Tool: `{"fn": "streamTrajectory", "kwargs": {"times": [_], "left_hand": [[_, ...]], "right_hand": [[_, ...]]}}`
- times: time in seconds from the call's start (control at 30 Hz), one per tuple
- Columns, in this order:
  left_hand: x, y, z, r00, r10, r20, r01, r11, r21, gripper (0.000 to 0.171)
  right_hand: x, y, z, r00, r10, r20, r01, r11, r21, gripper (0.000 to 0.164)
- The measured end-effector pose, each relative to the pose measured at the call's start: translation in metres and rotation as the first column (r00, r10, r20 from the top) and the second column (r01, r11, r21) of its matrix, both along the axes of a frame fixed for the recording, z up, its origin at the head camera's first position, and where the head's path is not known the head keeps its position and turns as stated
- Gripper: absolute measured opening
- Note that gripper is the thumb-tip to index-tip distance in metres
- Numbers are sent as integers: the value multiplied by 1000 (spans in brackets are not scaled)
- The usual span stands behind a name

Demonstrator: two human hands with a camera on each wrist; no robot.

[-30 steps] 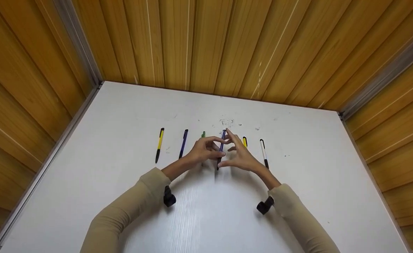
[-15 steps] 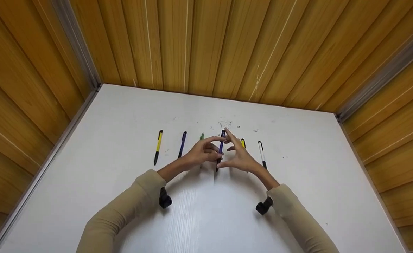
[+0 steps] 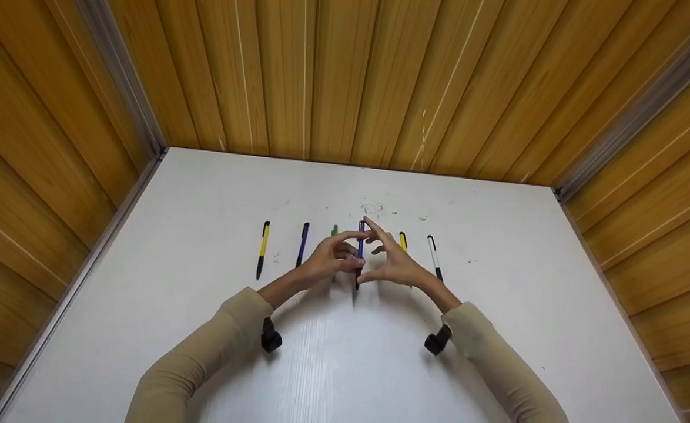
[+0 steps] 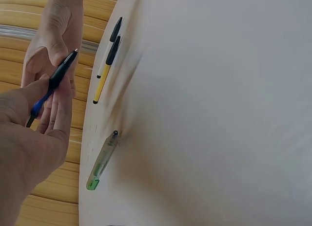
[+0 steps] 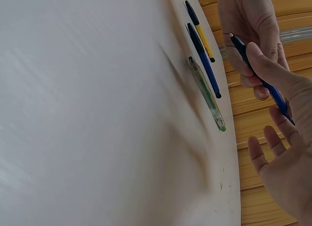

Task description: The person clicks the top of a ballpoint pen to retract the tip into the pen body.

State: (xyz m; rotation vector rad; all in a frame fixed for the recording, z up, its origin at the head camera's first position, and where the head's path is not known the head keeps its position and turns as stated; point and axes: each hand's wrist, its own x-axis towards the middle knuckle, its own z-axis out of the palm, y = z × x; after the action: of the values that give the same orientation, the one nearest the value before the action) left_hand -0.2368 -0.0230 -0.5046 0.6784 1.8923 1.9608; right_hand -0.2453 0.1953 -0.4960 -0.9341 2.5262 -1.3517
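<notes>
A blue-purple pen (image 3: 361,248) with a black grip is held above the table between both hands. My left hand (image 3: 325,259) pinches its barrel with thumb and fingers. My right hand (image 3: 397,265) spans the pen lengthwise: the thumb touches the black grip near the tip, and the index finger reaches the opposite end. In the left wrist view, the tip of the held pen (image 4: 58,76) points up and right. Beneath the left hand lies a clear pen with green parts (image 5: 208,94), partly covered in the head view. Beside the right hand lies a yellow-black pen (image 4: 105,72).
Left of the hands lie another yellow-black pen (image 3: 263,249) and a second blue-purple pen (image 3: 302,244). A white-black pen (image 3: 434,257) lies at the right on the white table (image 3: 498,329). Wood-look panels (image 3: 321,76) stand behind and at both sides.
Both hands have shifted slightly left with the pen, which now stands closer to vertical in the head view. The grip looks the same, and the pens on the table keep their arrangement.
</notes>
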Motion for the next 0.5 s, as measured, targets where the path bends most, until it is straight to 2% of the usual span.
{"fn": "streamTrajectory", "kwargs": {"times": [0.17, 0.5], "left_hand": [[1, 0, 0, 998, -35, 47, 33, 999, 34, 60], [4, -8, -1, 995, -87, 44, 86, 996, 22, 62]], "right_hand": [[0, 0, -1, 1000, 7, 19, -7, 1000, -10, 126], [1, -2, -6, 1000, 10, 29, -9, 1000, -23, 124]]}}
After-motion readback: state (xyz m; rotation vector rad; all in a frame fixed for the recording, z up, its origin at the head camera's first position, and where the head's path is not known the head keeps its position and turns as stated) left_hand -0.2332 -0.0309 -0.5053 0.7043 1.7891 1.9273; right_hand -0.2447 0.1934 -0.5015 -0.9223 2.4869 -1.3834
